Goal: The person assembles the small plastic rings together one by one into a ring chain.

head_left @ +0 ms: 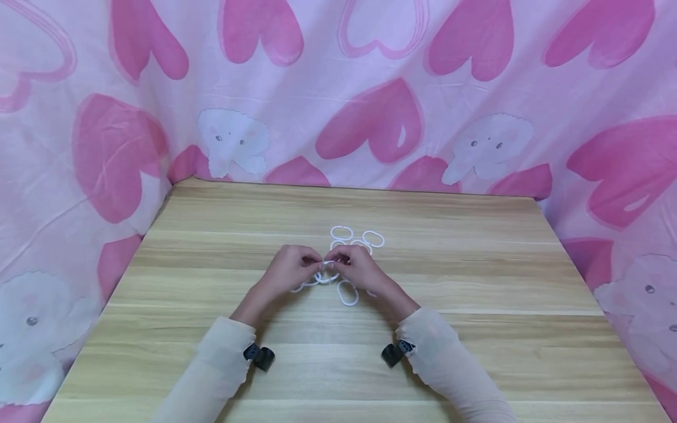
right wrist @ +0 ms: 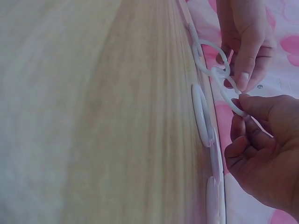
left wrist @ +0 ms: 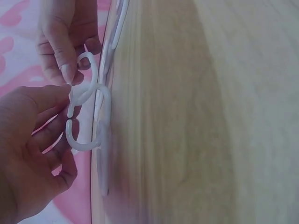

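Observation:
My left hand (head_left: 290,267) and right hand (head_left: 359,269) meet close together over the table, fingertips nearly touching. With thumb and finger the left hand pinches a white oval plastic ring (left wrist: 83,146), which has a small gap in its side. Between right thumb and fingers is another white ring (right wrist: 223,95), looped through the left hand's ring. More linked white rings (head_left: 311,284) trail down to the table beside the left hand. Just below the right hand lies a single loose ring (head_left: 349,305). Fingers partly hide the held rings in the head view.
Several more white rings lie just beyond the hands, among them a far ring (head_left: 341,227) and one to its right (head_left: 383,241). The wooden table (head_left: 476,329) ends at a pink heart-patterned curtain (head_left: 296,117) behind and at both sides.

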Motion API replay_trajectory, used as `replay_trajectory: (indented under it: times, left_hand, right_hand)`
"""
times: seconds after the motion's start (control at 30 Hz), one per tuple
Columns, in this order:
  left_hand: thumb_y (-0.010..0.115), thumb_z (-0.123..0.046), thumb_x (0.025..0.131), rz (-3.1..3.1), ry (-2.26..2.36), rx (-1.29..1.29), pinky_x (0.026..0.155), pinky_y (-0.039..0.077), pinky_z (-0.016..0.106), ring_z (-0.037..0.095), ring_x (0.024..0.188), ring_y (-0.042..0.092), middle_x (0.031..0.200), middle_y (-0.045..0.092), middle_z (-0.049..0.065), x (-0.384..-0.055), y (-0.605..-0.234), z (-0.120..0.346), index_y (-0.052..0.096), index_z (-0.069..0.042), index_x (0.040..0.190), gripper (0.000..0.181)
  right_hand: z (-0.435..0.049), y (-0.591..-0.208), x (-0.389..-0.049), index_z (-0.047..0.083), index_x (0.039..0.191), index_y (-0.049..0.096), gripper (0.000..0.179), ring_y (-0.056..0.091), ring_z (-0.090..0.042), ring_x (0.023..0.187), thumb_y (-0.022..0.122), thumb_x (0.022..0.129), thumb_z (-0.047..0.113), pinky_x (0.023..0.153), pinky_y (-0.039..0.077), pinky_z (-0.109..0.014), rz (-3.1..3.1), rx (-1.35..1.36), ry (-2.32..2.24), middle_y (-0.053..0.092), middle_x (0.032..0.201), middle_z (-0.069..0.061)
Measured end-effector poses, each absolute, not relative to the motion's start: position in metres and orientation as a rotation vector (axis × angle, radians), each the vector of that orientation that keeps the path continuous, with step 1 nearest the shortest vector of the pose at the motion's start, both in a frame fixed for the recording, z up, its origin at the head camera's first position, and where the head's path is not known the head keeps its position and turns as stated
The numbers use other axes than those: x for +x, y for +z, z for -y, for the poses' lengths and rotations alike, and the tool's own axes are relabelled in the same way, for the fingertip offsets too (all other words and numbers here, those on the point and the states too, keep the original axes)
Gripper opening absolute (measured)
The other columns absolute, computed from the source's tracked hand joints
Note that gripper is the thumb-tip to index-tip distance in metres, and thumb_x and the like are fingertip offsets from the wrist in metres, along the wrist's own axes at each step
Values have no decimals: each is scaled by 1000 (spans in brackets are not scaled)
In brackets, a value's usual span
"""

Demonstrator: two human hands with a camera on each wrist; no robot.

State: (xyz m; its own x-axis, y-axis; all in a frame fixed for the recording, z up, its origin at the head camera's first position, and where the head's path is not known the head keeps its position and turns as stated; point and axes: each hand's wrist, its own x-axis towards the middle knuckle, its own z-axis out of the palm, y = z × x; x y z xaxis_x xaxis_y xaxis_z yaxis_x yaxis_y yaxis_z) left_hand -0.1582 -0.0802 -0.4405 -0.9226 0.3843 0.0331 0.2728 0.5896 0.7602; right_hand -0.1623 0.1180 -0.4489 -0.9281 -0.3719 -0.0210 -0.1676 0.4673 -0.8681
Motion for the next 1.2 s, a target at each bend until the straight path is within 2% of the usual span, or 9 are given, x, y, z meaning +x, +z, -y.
replay_trajectory:
  times: [0.33,0.73,0.9,1.2]
  left_hand:
    - [74,-11,92,-2599,1278,554,68,56,22,8,72,65,87,79,7,-161,-442,75,79,-6,95,8]
    - [72,-6,91,-2587,1295,533,76,57,27,11,78,66,88,78,8,-163,-445,79,78,-4,98,9]
    - [72,-4,91,-2597,1293,511,77,56,28,12,79,66,88,77,9,-162,-445,80,77,-3,98,9]
    - [71,-5,92,-2587,1302,494,78,56,26,13,80,66,88,77,8,-161,-444,80,77,-3,98,9]
  right_hand:
    - [-120,-451,-163,3,102,76,11,59,-8,76,71,91,3,69,50,-17,-2481,-467,-1473,75,96,-14]
    - [-143,-440,-166,-4,112,71,18,58,-11,79,63,99,6,70,48,-16,-2516,-476,-1509,72,100,-20]
    - [-157,-437,-167,-4,110,72,18,56,-7,78,63,98,7,70,46,-17,-2572,-464,-1505,72,97,-20]
    - [-180,-434,-161,-4,110,72,19,55,-11,79,64,98,7,68,46,-19,-2601,-416,-1459,70,94,-17]
